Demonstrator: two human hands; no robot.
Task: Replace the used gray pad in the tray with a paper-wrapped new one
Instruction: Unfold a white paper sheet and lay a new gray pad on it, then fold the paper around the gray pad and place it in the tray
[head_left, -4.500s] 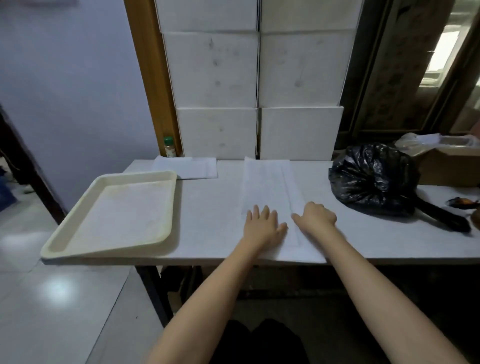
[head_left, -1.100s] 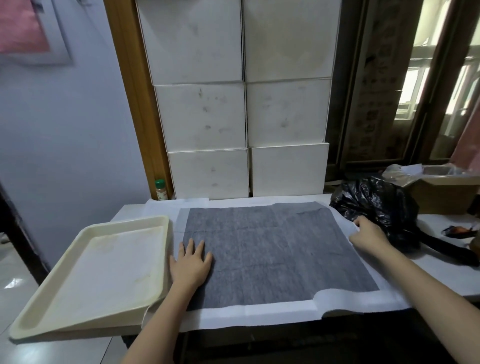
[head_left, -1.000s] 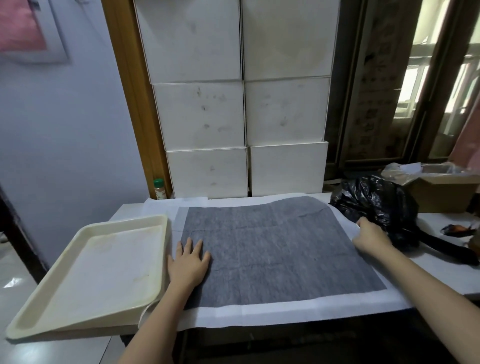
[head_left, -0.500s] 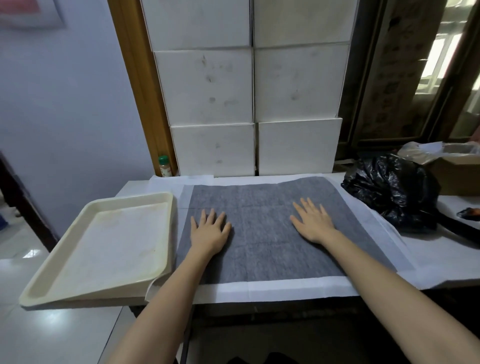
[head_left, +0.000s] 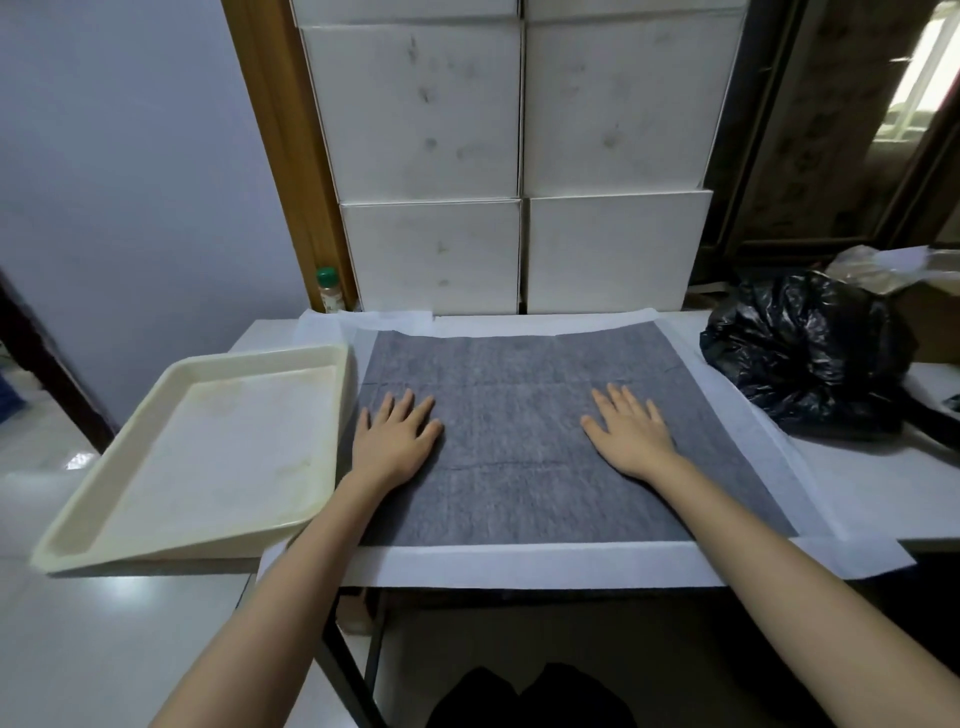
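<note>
Gray pad (head_left: 519, 415) lies unfolded under left hand (head_left: 395, 441) and right hand (head_left: 631, 439), each grip spread flat.

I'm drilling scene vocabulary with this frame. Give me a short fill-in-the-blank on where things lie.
1. Both hands, left hand and right hand, lie flat on the ___ pad.
2. The cream tray sits to the pad's ___.
3. The bag on the right is ___.

Missing words: gray; left; black
</note>
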